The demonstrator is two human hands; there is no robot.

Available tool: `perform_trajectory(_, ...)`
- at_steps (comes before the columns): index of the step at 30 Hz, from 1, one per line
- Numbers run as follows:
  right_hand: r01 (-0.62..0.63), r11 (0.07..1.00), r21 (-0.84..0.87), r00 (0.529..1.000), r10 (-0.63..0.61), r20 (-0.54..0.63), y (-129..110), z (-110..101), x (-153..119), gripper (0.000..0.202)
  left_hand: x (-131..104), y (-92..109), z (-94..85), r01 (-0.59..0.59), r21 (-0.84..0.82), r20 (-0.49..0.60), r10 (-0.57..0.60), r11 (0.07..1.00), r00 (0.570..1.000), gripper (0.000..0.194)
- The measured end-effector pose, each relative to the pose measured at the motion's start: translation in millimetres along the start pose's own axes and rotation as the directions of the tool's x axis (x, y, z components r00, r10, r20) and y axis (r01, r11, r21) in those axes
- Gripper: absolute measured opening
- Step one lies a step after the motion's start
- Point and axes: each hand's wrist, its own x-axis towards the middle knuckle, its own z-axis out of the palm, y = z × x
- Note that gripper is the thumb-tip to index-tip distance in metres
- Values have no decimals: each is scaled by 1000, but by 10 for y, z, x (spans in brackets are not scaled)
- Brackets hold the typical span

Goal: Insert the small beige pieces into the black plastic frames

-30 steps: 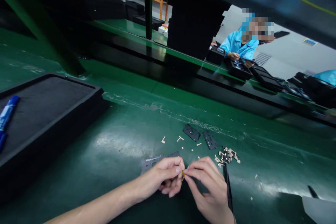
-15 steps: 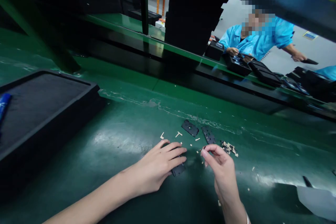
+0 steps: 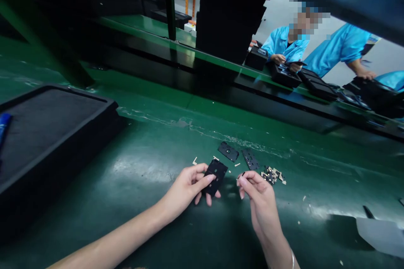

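In my left hand (image 3: 195, 185) I grip a flat black plastic plate (image 3: 217, 172) with small cut-outs, thumb on top and fingers underneath. My right hand (image 3: 257, 189) pinches a tiny dark piece (image 3: 241, 175) between thumb and fingertips, just right of the plate and apart from it; its exact kind is too small to tell. Beyond my hands two similar flat parts lie on the green bench: a black plate (image 3: 228, 151) and a narrower black plate (image 3: 250, 159). Close to my right hand is a small heap of beige and black bits (image 3: 274, 175).
A large black foam tray (image 3: 59, 113) with a blue pen (image 3: 4, 124) stands on the left. Loose beige scraps (image 3: 195, 161) dot the green bench (image 3: 148, 155). A whitish sheet (image 3: 381, 235) lies at right. Behind a dark ledge, people in blue (image 3: 334, 52) handle black boxes.
My left hand has turned over and lifted the black plate off the bench, thumb now on top. My right hand has shifted slightly left, still pinching. A person behind has lowered an arm.
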Motion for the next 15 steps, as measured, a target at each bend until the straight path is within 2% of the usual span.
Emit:
perform_trajectory(3, 44, 999, 0, 999, -44, -3, 21, 23, -44, 18, -7, -3, 10, 36, -117, 63, -29, 993, 998, 30)
perform_trajectory(7, 135, 986, -101, 991, -134, 24, 30, 49, -96, 45, -30, 1, 35, 70, -87, 112, -60, 994, 992, 36)
perform_trajectory(9, 157, 977, -145, 987, -150, 53, 17, 55, -109, 48, -50, 25, 56, 96, -112, 172, -76, 989, 982, 37)
perform_trajectory(13, 189, 977, -100, 976, -175, 133, -35, 56, -125, 46, -78, 50, 94, 226, -376, 369, -79, 899, 926, 49)
perform_trajectory(15, 206, 975, -80, 961, -187, 202, -55, 62, -137, 48, -82, 28, 106, 282, -442, 448, -62, 851, 892, 46)
